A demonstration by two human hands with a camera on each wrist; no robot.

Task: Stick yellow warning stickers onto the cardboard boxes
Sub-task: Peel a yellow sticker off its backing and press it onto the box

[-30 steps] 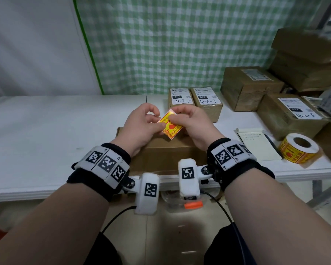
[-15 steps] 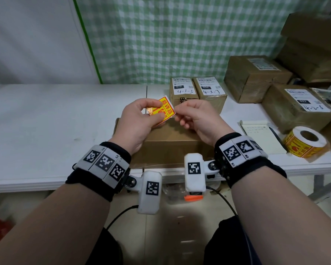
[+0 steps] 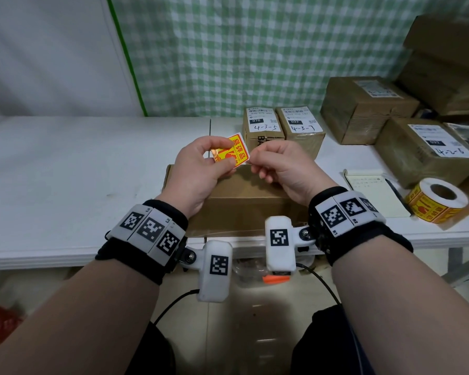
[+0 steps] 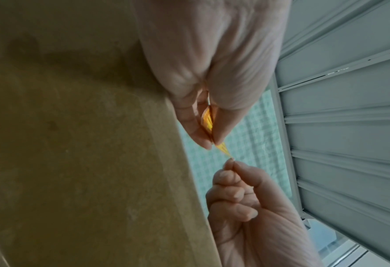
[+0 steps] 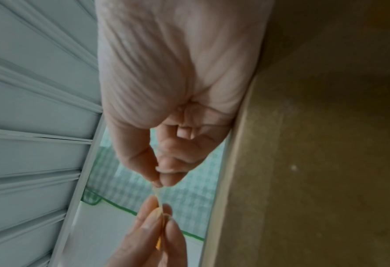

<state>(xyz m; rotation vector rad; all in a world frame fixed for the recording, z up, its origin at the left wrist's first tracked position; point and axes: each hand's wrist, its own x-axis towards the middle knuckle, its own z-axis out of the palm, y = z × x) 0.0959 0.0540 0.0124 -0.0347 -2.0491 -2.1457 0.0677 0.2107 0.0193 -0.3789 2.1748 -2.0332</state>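
A yellow and red warning sticker (image 3: 234,153) on white backing hangs in the air above a plain cardboard box (image 3: 244,196) at the table's near edge. My left hand (image 3: 201,169) pinches its left part between thumb and fingers. My right hand (image 3: 276,169) pinches the sticker's right corner with thumb and forefinger. In the left wrist view the sticker (image 4: 208,124) shows edge-on between the fingers of my left hand (image 4: 210,140), with my right hand (image 4: 231,162) at its tip. The right wrist view shows my right hand (image 5: 159,182) holding the thin edge (image 5: 158,196).
A roll of yellow stickers (image 3: 436,200) lies on the white table (image 3: 65,171) at the right, beside a notepad (image 3: 374,194). Two small labelled boxes (image 3: 282,128) stand behind my hands. Larger boxes (image 3: 368,106) pile up at the back right.
Both hands have lifted the sticker up and slightly left. It has turned so its printed face shows; the right hand now holds only its right corner.
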